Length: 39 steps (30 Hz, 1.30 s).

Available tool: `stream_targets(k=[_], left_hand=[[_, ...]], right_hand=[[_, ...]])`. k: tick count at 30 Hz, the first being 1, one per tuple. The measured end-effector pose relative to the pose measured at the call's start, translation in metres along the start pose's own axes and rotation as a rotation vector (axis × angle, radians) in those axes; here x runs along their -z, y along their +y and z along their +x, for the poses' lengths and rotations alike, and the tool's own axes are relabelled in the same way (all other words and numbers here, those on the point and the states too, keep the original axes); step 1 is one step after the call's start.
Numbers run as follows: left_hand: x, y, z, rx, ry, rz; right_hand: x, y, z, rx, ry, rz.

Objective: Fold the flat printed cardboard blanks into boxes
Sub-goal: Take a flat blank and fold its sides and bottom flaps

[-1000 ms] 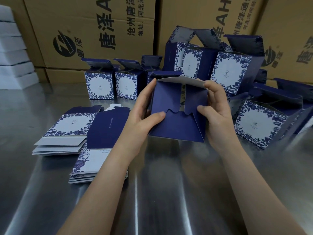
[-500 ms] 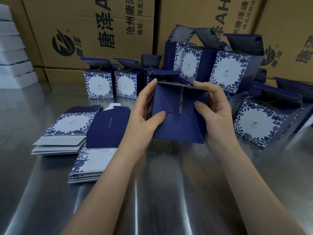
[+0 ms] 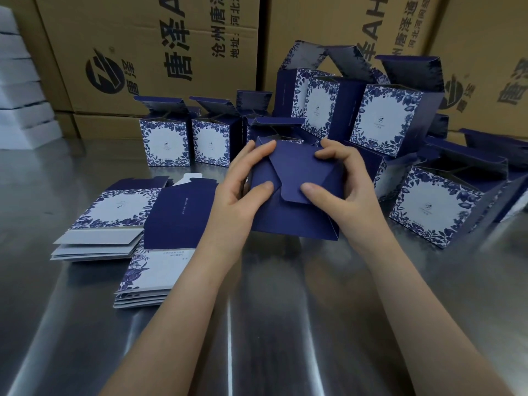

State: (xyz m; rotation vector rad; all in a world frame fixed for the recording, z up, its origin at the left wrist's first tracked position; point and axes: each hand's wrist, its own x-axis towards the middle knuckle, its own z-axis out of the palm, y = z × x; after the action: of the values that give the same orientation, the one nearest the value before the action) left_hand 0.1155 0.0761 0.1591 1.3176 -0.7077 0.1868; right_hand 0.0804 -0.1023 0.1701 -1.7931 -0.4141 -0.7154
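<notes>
Both hands hold a dark blue box (image 3: 294,212) above the steel table, its bottom facing me with the flaps folded shut over each other. My left hand (image 3: 237,195) grips its left side, thumb pressing on a flap. My right hand (image 3: 347,190) grips the right side, thumb pressing the top flap down and fingers curled over the far edge. Two stacks of flat printed blanks lie to the left: a far stack (image 3: 108,221) and a nearer stack (image 3: 160,252) with a dark blue panel on top.
Several folded blue-and-white floral boxes with open lids stand behind my hands (image 3: 165,141) and to the right (image 3: 437,207). Large brown cartons (image 3: 148,52) wall off the back. White foam blocks (image 3: 20,90) are stacked at far left. The steel table (image 3: 257,324) stretches toward me.
The box's bottom flaps, open with a gap a second ago, are now folded shut. My thumbs moved onto the flaps and the box tilted its bottom more toward me.
</notes>
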Motion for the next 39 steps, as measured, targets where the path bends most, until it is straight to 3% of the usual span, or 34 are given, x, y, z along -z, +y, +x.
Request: stream_targets(k=[8,16,27,39], left_hand=[[-0.002,0.002,-0.004,-0.082,0.035,0.302],[-0.002,-0.001,-0.002,-0.095,0.083,0.424],[-0.005,-0.006,-0.003,-0.201,0.196,0.484],[0.001,-0.002,-0.002,-0.144,0.056,0.402]], right_hand=[[-0.002,-0.004,0.000,0.015,0.003,-0.210],[-0.006,-0.001,-0.001,0.163,0.072,-0.375],[-0.016,-0.003,-0.001,0.255,0.140,-0.493],[-0.011,-0.005,-0.003,0.177,0.050,-0.356]])
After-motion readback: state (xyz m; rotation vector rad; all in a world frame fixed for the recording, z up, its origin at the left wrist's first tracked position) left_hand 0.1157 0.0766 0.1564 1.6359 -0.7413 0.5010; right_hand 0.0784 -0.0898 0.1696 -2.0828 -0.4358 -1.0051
